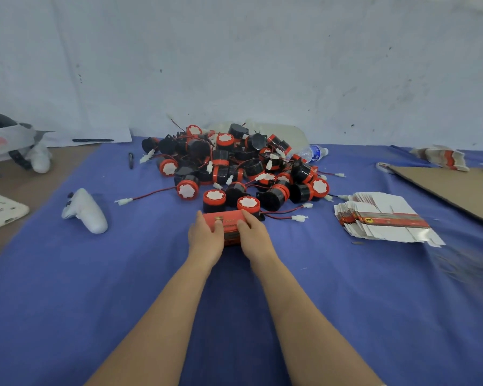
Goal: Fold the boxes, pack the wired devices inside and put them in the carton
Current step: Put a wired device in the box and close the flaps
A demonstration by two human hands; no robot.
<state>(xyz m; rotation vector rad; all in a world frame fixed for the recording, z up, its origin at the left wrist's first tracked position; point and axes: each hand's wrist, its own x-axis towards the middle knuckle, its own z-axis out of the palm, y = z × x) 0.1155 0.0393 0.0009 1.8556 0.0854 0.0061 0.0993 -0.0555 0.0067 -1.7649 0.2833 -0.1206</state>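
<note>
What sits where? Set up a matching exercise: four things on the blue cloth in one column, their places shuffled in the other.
1. small red cardboard box
2. white plastic handheld controller
3. stack of flat white-and-red box blanks
4. clear plastic water bottle

A. lying behind the pile of black-and-red wired devices
B. gripped by the left hand and right hand
C. alone, left of the pile
D. right of the pile

Pairs: 1-B, 2-C, 3-D, 4-A.
</note>
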